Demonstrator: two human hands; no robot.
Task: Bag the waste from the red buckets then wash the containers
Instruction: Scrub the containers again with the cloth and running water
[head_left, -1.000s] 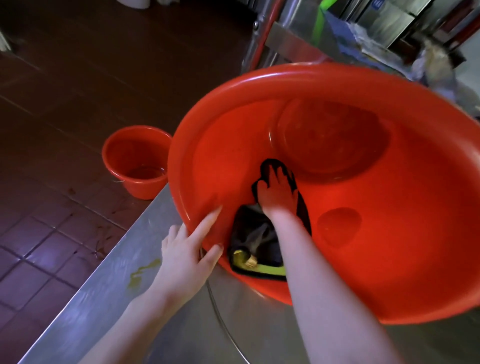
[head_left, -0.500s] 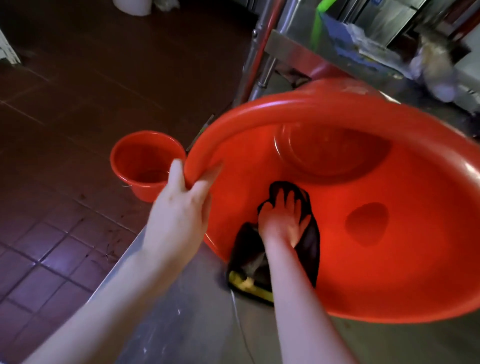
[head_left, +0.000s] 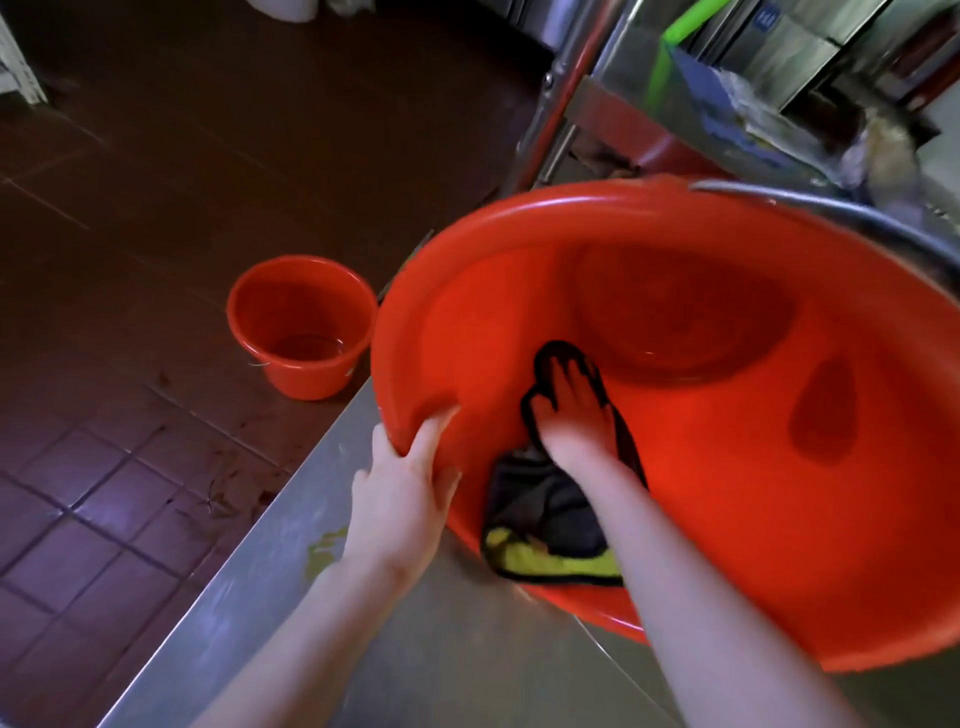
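Glossy red plastic basin (head_left: 727, 467), right edge cropped, tilted on steel counter (head_left: 415, 649): left hand (head_left: 402, 486) clamped on rim, right hand (head_left: 571, 415) fingers spread, pressing dark yellow-edged cloth (head_left: 545, 519) inside, cloth partly arm-hidden.

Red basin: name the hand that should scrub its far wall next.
Right. The right hand already presses the dark cloth inside the red basin, while the left hand grips its near rim.

Tilted red basin (head_left: 727, 493) fills the steel counter (head_left: 291, 587) — bare strip left; small bucket (head_left: 304, 327) stands on open floor.
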